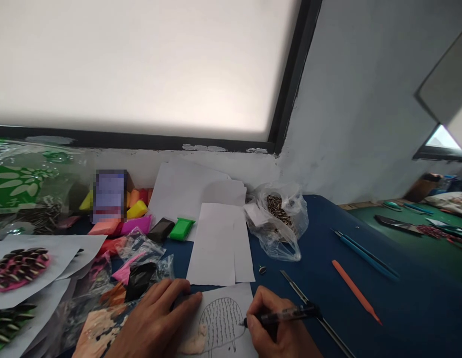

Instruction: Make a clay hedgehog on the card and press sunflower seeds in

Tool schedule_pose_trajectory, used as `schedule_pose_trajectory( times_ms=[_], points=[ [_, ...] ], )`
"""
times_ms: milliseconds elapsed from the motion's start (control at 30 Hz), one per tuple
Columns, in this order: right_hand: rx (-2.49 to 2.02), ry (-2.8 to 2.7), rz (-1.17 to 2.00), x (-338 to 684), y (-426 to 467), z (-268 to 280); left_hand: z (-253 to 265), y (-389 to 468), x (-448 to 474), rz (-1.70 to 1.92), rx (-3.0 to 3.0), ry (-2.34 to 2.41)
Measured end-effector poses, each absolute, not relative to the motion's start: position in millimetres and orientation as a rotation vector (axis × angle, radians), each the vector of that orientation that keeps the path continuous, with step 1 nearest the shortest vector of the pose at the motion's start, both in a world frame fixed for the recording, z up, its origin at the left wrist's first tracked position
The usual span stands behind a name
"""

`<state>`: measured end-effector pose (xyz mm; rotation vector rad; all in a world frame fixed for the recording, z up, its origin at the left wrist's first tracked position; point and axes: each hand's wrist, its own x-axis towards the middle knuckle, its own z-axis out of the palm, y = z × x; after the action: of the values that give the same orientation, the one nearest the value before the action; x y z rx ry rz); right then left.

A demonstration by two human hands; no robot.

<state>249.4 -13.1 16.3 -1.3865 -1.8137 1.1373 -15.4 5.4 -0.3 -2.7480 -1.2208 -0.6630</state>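
My right hand grips a black pen, its tip at the right edge of a drawing on a white sheet. The drawing is a rounded outline filled with rows of small marks, with short lines below. My left hand lies over the sheet's left side, fingers stretched out and slightly bent, holding nothing visible. A flattened lump of beige modelling clay sits on the paper between my hands, overlapping the drawing's lower left. More beige clay lies on plastic wrapping left of my left hand.
Left are sheets with seed-covered clay shapes, clay packs and a propped-up phone. Blank paper and a plastic bag of seeds stand ahead. Right lie a thin metal tool, an orange stick tool and a blue tool.
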Motion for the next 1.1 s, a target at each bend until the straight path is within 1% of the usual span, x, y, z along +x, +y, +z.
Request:
schedule_pose_trajectory(
  times_ms=[233, 433, 533, 800, 1100],
  points=[
    [-1.377, -1.816, 1.087, 247.8, -13.6, 17.1, -1.5, 5.0, -15.5, -0.677, -2.766, -1.267],
    [-1.386, -1.811, 1.103, 246.3, -16.9, 16.1, 24.2, 2.3, -10.7, -0.792, -2.798, -1.287],
    [-1.364, -1.839, 1.082, 247.1, -18.1, 16.9, 31.1, -0.5, -8.6, -0.782, -2.803, -1.288],
    [-1.323, -1.909, 0.932, 245.3, -18.6, 19.9, 11.8, -10.4, 6.2, -0.797, -3.004, -1.093],
    [-1.266, -1.932, 0.948, 244.2, -15.6, 20.2, -3.6, -11.2, 9.4, -0.804, -3.047, -1.224]
  ],
)
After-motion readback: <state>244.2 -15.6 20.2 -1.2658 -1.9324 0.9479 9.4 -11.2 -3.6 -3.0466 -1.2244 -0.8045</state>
